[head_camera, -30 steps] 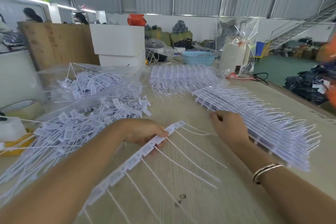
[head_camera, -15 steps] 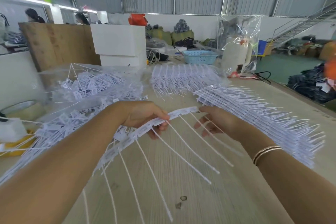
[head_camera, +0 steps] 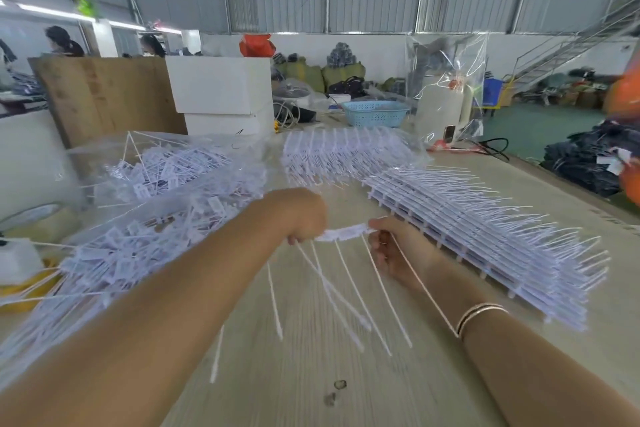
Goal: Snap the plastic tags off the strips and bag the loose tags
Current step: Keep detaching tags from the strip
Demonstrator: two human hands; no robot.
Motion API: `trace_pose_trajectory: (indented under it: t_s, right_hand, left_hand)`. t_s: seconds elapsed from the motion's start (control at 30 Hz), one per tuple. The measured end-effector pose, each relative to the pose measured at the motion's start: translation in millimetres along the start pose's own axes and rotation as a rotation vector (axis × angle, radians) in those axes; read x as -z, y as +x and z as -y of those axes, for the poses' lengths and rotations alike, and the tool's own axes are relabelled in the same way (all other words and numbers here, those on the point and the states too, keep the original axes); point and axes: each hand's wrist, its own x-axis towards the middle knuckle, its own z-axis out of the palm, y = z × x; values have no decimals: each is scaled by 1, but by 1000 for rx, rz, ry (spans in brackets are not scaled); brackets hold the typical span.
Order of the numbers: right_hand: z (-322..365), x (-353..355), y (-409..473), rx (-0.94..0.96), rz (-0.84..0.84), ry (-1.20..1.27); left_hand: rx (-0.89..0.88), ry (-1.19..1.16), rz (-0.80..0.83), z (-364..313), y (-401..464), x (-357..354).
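Head view, the only one. At centre frame the left hand (head_camera: 304,218) and the right hand (head_camera: 394,250) are holding one strip (head_camera: 343,231) between them, raised off the table (head_camera: 311,357). The left fingers are curling round the strip's left end, and the right thumb and fingers are pinching its right end, so both hands are clamping on the strip. Gripping it at both ends is probably meant to let the person bend or twist the strip so the tags break free. The thin tails (head_camera: 332,284) are hanging down and fanning out below the hands, some crossing, all blurred.

At right of frame the stack (head_camera: 485,239) of unbroken strips is lying just beside the right hand, likely so the next strip is within easy reach. A second batch of strips (head_camera: 346,152) is lying at upper centre.

At left of frame loose tags (head_camera: 114,253) are piling beside the left forearm, likely where snapped pieces get dropped. Behind them, in the upper left, a clear bag (head_camera: 166,166) is holding more tags.

By my reading the snapping is under way, with many strips left to do.
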Motion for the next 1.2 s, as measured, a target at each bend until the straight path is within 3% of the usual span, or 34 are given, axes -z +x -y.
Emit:
trace_pose_trajectory:
  t_s: [0.07,0.17,0.27,0.4,0.47,0.7,1.2]
  right_hand:
    - [-6,-1,2,103,18,-57]
    - [-9,-1,-1,180,65,-94]
    - [-8,2,-4,142,57,-100]
    - [-4,2,-11,255,92,-427]
    - [-5,1,-13,295,110,-439]
    - [-13,-15,-11,367,139,-146]
    - [-16,-19,-13,456,151,-13]
  left_hand:
    - [29,-7,-139,-11,4,-21]
    - [38,-245,-339,-29,12,-50]
    - [59,-616,-423,-36,22,-78]
    - [-26,-1115,-417,-28,24,-90]
    - [-92,-1128,-443,-27,25,-92]
    - [-21,-1183,-706,-33,25,-96]
    - [-82,-1287,-733,-39,24,-93]
